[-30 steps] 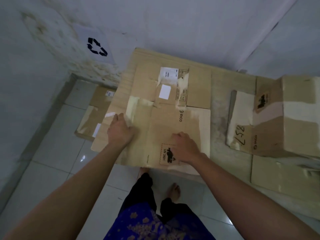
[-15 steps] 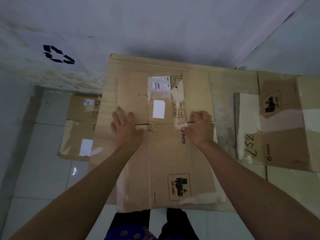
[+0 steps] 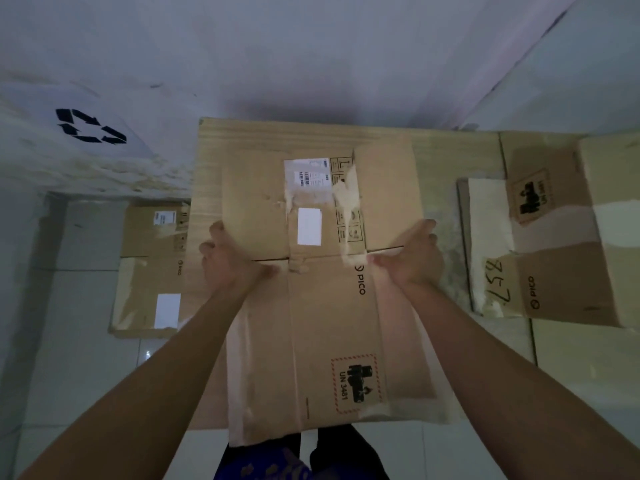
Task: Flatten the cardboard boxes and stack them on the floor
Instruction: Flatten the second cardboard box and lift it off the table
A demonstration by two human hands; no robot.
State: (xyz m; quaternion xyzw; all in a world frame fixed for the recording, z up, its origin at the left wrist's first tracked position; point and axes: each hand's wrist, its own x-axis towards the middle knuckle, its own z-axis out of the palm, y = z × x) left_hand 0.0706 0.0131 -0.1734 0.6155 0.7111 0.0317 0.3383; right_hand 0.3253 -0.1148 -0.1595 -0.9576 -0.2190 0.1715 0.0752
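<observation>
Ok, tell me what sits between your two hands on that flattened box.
Head view: between left hand and right hand lie the flattened box's seam, torn tape and a blank white label.

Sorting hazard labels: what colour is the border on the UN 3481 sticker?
Red dashed border on the UN 3481 sticker; head view.

Tiled floor point(image 3: 79, 358), flattened boxes point(image 3: 149, 268) lying on it

Both bare forearms extended forward, roughly parallel. Left hand point(image 3: 231, 261) set at left side, fingers curled over edge, thumb pointed inward. Right hand point(image 3: 412, 258) mirrored at right side, fingers wrapped, thumb inward.
</observation>
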